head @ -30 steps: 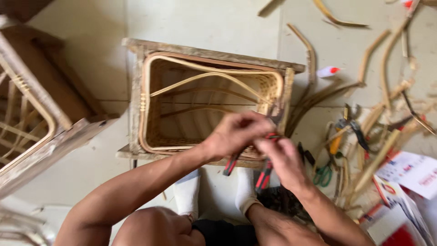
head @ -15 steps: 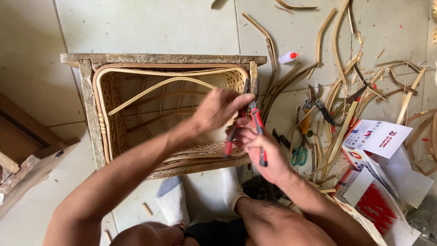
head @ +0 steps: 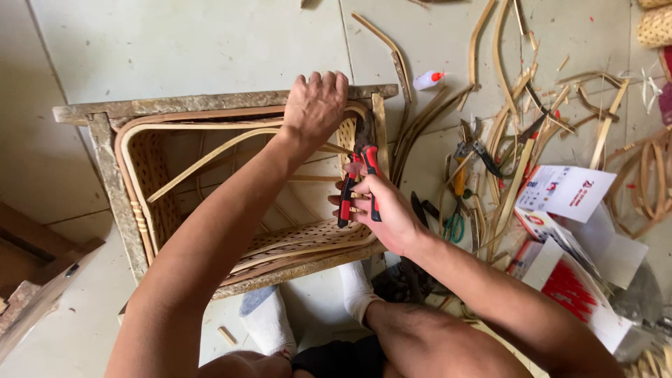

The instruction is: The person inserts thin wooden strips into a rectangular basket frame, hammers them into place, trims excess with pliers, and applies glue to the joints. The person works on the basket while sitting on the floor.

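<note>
You're working the far right corner of the wooden frame (head: 210, 103), where the bent rattan rim (head: 189, 126) is running along its inside edge. Your left hand (head: 315, 105) is pressing down over the frame's top rail, fingers curled over the far edge, clamping rim against wood. It's closed on the rail, nothing else in it.

Your right hand (head: 381, 210) is wrapping the red-and-black handles of the pliers (head: 360, 178), fingers closed around both grips. The nose is pointing up into the corner just beside your left hand; I can't tell whether it's biting rattan or just touching it, the tip is dark against the frame.

My read on doing this well: keep the left hand pinning the rim flat while the pliers are working, so the cane isn't springing off the corner. Keep the tool nose clear of your left fingers, they're sitting very near it. Squeeze gradually; rattan likely splits under a hard bite.

Woven panel (head: 308, 238) is lying along the near side of the frame. Scissors (head: 455, 224), a small glue bottle (head: 425, 80) and loose cane offcuts (head: 504, 84) are lying on the floor to your right.
</note>
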